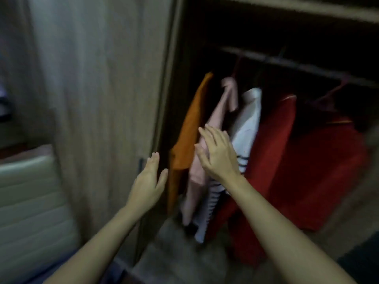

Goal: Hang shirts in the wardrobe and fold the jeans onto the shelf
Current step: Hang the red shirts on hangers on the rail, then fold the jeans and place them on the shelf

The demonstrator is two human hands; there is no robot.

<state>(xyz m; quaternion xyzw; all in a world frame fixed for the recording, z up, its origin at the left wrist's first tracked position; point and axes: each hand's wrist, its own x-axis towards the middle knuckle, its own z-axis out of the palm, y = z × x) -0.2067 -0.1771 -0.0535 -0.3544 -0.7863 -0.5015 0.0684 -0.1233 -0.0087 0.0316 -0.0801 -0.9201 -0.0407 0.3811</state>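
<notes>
R hand [219,156] on pink shirt [225,103] (hung)

Dim light, view blurred. Wood-grain wardrobe door [106,89] stands just beyond the left hand [147,181]. Pale, ribbed padded panel [34,201] lies well left of that hand, lower. Dark rail [287,65] crosses high above the right hand [219,154], in shadow.

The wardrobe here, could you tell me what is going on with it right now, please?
A person reaches into the open wardrobe with both bare hands. The right hand, fingers straight, is at the pink shirt, which hangs from the rail between an orange shirt and a white striped shirt; red garments hang further right. The left hand is open beside the orange shirt, holding nothing. No jeans are in view.
</notes>
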